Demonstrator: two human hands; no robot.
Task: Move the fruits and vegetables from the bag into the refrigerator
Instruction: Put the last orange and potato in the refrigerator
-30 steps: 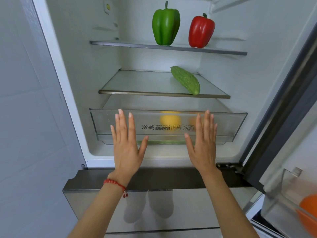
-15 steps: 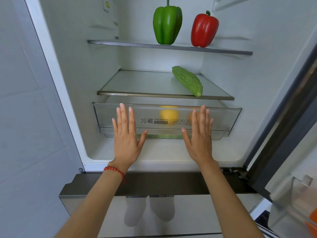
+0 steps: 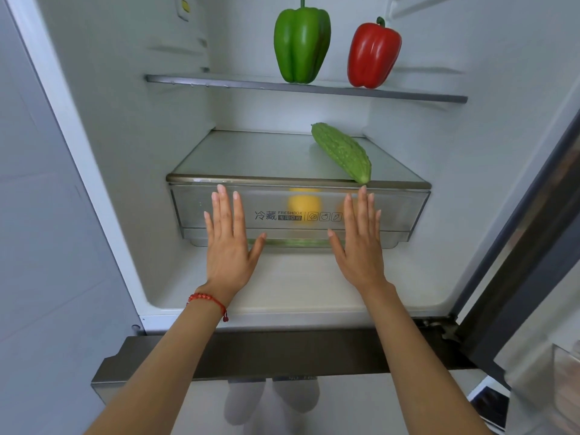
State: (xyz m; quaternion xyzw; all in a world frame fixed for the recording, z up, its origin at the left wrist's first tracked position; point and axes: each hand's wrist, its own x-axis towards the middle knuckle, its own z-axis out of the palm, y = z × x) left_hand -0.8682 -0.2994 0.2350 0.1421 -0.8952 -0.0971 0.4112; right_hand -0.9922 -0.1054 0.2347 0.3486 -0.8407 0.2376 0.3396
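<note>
The refrigerator stands open in front of me. A green bell pepper (image 3: 302,42) and a red bell pepper (image 3: 373,53) stand upright on the top shelf (image 3: 219,81). A bumpy green bitter gourd (image 3: 342,151) lies on the glass shelf (image 3: 244,158) below. Under it is the clear crisper drawer (image 3: 401,211), pushed in flush beneath that shelf, with a yellow fruit (image 3: 303,205) blurred behind its front. My left hand (image 3: 230,243) and my right hand (image 3: 361,243) are flat against the drawer front, fingers spread, holding nothing.
The fridge door (image 3: 533,246) hangs open at the right, with a clear door bin (image 3: 565,381) at the lower right. A grey wall (image 3: 47,215) closes the left side. A steel lower compartment front (image 3: 157,365) juts out below my forearms.
Both hands have pushed the crisper drawer back into the fridge until it sits under the glass shelf. My view has moved closer to the fridge.
</note>
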